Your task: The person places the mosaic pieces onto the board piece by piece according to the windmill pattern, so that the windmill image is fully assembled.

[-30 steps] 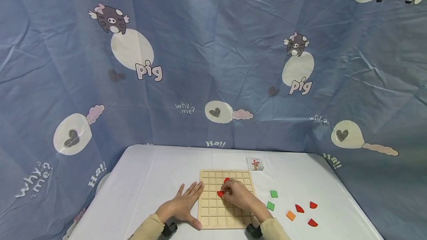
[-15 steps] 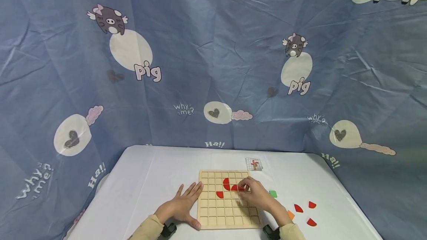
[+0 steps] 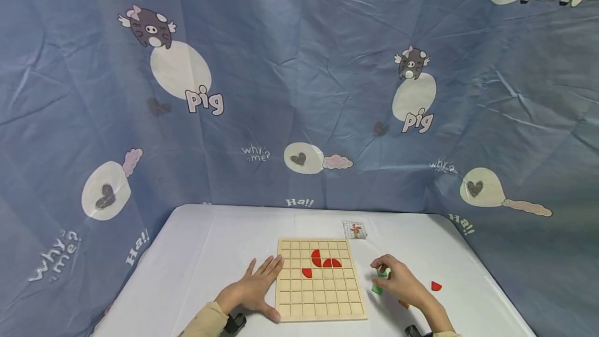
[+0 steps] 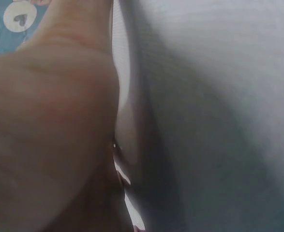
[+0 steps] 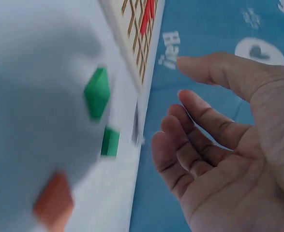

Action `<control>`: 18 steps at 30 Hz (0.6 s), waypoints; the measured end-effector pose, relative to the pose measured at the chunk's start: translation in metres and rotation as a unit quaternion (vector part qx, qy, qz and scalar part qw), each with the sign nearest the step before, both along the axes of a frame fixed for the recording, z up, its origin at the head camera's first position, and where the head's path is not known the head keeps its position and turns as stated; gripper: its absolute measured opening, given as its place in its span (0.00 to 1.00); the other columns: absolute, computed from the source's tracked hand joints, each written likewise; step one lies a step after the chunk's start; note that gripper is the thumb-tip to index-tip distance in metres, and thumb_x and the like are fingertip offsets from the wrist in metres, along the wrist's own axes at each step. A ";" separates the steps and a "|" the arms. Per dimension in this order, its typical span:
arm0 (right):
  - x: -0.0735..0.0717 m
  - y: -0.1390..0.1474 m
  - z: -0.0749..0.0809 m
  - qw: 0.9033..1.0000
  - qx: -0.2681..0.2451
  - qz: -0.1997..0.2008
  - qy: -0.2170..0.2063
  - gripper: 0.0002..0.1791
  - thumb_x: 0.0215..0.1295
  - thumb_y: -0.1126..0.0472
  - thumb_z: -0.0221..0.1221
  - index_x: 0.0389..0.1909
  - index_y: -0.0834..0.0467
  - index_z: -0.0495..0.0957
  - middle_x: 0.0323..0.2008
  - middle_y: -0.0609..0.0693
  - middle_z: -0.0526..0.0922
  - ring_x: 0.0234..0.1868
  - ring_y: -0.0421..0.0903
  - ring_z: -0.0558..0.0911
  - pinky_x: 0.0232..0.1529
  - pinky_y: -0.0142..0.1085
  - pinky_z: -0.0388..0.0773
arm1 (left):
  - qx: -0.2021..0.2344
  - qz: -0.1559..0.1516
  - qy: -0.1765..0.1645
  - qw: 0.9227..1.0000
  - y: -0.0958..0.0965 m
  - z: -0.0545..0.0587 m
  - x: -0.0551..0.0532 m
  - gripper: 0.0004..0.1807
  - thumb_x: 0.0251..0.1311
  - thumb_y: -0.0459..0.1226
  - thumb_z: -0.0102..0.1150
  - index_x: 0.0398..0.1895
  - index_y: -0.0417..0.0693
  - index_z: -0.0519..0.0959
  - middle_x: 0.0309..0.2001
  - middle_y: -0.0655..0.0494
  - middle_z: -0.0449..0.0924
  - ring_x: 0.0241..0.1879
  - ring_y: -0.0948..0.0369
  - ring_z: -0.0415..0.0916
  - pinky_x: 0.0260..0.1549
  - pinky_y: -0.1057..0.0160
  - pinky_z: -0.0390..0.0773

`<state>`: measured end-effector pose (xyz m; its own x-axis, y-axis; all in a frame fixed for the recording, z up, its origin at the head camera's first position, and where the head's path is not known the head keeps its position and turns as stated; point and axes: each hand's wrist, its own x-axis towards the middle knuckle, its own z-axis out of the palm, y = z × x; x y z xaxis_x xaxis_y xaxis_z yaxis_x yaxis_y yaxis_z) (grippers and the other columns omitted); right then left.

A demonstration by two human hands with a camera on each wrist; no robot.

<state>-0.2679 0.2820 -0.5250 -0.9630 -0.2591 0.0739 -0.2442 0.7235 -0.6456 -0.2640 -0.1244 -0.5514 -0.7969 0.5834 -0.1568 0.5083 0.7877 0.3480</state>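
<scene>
My left hand (image 3: 252, 291) lies with fingers spread along the left edge of a wooden grid board (image 3: 323, 296). Several red quarter-circle pieces sit in the board's upper middle cells, among them a pair side by side (image 3: 331, 263) and a lone one (image 3: 306, 273). Off the board's right side, my right hand (image 3: 403, 281) hovers with fingers loosely bent. The right wrist view shows nothing between its thumb and fingers. Under it in the head view are two green square pieces (image 5: 97, 94), partly covered by the hand. In the left wrist view, the left hand fills the left side.
An orange square piece (image 5: 54, 203) lies near the green ones, mostly hidden by the right hand in the head view. Further right is a loose red piece (image 3: 436, 286). A printed pattern card (image 3: 354, 230) rests beyond the board's far right corner. Blue patterned cloth hangs behind the table.
My right hand has left the red pieces on the board and moved right, over the green squares. Two red pieces now show side by side where it was. The left hand stays put.
</scene>
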 end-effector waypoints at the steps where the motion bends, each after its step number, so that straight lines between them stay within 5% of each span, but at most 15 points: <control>1: 0.002 0.006 0.000 1.000 0.001 -0.010 -0.004 0.18 0.55 0.61 0.69 0.45 0.58 0.77 0.43 0.50 0.78 0.41 0.45 0.75 0.31 0.29 0.72 | -0.001 0.000 0.001 1.000 0.000 0.000 0.000 0.74 0.33 0.69 0.67 0.77 0.41 0.40 0.78 0.45 0.37 0.77 0.45 0.37 0.70 0.33 0.35; 18: 0.017 0.088 -0.001 0.993 0.053 -0.094 -0.057 0.22 0.48 0.71 0.64 0.48 0.63 0.76 0.44 0.52 0.77 0.44 0.47 0.77 0.38 0.36 0.77 | 0.002 0.001 -0.004 1.000 0.000 -0.003 -0.001 0.75 0.32 0.70 0.67 0.77 0.42 0.39 0.78 0.45 0.36 0.77 0.45 0.36 0.70 0.33 0.34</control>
<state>-0.2510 0.3698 -0.5260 -0.9956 -0.0752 -0.0564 -0.0287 0.8145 -0.5795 -0.2646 -0.1244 -0.5540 -0.7972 0.5822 -0.1600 0.5037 0.7874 0.3554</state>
